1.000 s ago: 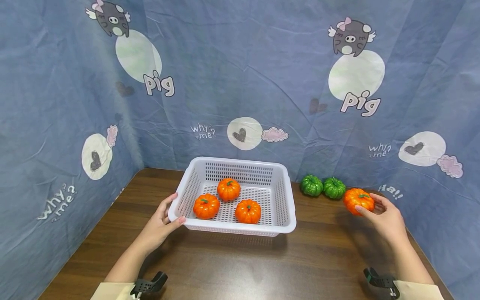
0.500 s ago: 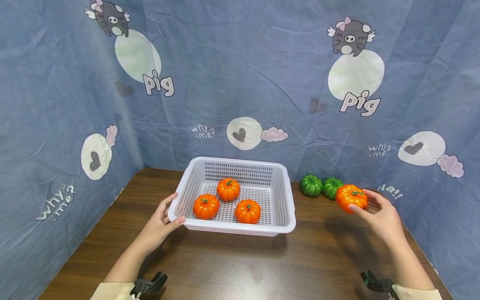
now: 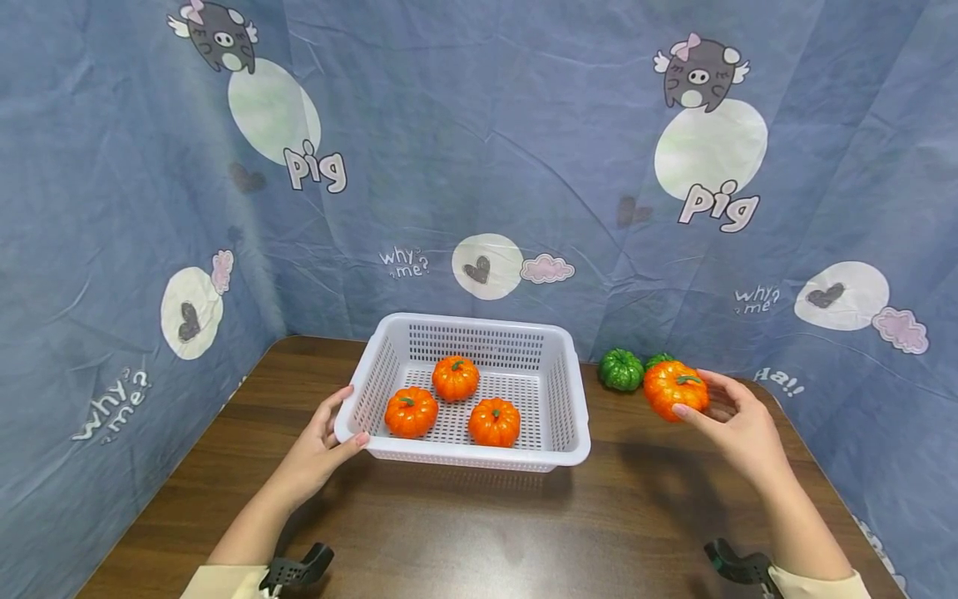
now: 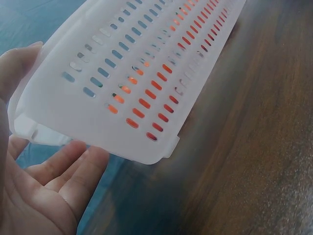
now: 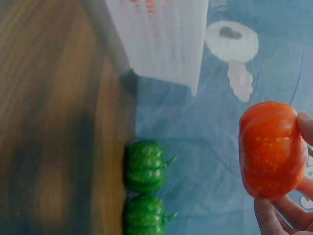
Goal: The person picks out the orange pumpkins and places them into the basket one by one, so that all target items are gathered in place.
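My right hand (image 3: 737, 424) holds a small orange pumpkin (image 3: 671, 389) between thumb and fingers, above the table to the right of a white plastic basket (image 3: 464, 455). In the right wrist view the held pumpkin (image 5: 270, 149) shows its underside, with fingertips at its edges. The left hand (image 3: 318, 441) grips the basket's near left corner, thumb over the rim. From the left wrist, its fingers (image 4: 90, 171) curl under the rim of the basket (image 4: 63, 107). Three orange pumpkins lie inside: one at the back (image 3: 456, 378), one front left (image 3: 412, 413), one front right (image 3: 495, 423).
Two green pumpkins stand at the table's back edge, right of the basket: the left one (image 3: 621, 369) in full, the other (image 3: 659, 359) mostly hidden behind the held pumpkin. A blue printed cloth (image 3: 479, 166) hangs behind and on both sides of the brown wooden table (image 3: 479, 532).
The right hand has moved left with the orange pumpkin, which now covers most of the right-hand green pumpkin. The left hand and the basket have stayed put.
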`<state>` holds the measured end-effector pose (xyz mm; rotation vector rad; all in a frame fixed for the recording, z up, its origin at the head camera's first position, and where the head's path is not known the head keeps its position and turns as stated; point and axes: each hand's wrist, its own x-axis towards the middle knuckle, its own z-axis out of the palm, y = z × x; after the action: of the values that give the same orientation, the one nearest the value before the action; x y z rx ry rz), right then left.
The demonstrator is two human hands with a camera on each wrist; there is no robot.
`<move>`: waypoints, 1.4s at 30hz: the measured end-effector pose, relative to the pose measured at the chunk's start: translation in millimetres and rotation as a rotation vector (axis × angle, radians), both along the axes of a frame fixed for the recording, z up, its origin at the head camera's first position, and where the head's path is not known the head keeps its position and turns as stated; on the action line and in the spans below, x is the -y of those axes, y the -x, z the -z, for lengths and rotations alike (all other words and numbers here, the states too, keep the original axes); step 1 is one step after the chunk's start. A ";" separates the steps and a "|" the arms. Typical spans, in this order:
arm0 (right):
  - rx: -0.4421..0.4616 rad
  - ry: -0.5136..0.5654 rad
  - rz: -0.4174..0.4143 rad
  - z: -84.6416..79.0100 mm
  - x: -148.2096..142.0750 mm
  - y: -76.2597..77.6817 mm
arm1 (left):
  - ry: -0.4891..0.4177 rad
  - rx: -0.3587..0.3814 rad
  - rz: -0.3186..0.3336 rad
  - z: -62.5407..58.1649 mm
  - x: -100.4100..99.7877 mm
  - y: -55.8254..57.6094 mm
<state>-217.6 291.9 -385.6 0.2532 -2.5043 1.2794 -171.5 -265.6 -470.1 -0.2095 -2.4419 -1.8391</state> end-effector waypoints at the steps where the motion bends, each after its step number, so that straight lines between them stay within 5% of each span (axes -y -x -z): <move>1: -0.002 0.001 -0.007 -0.7 2.0 0.0 | -0.002 0.001 0.000 -0.1 0.0 -0.1; 18: 0.037 0.076 -0.091 -16.5 37.6 6.0 | 0.000 0.008 0.006 -0.4 0.9 1.2; 42: 0.152 0.129 -0.195 -20.6 85.2 42.9 | 0.004 0.013 0.002 -0.2 0.2 0.3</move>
<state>-260.5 206.7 -364.9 0.3913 -2.5597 1.5848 -171.9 -265.8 -469.9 -0.2016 -2.4548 -1.8426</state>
